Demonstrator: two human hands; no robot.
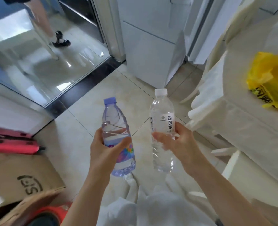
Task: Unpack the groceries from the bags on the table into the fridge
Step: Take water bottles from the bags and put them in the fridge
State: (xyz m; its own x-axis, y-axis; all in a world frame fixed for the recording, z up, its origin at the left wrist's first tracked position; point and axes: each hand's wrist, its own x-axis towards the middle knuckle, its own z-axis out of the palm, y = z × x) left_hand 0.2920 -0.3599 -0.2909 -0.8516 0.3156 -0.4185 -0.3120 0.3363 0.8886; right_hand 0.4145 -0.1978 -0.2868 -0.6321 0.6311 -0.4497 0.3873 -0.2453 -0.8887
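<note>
In front of the fridge [151, 51], over the tiled floor: two water bottles, one in each hand, both held up straight. Left hand [105, 152] wrapped tight around the blue-capped bottle [117, 136], fingers and thumb closed on its lower half, the cap poking out well above the hand. Right hand [175, 141] closed around the white-capped bottle [162, 128], gripping at the middle, just under the label, with the cap above and the bottom hanging below the fingers. Bottles near each other but not touching.

Probably the carrying step: bottles out of the bag, on the way to the fridge. Fridge doors look shut from here, and both hands are full. So next, likely a step closer, then freeing one hand to pull a door open. Maybe tucking one bottle under an arm, or putting it down first.

To the right of the fridge, and nearer: the table [242, 101] with a yellow bag [268, 79] on top, likely with more groceries inside, though hard to tell.
</note>
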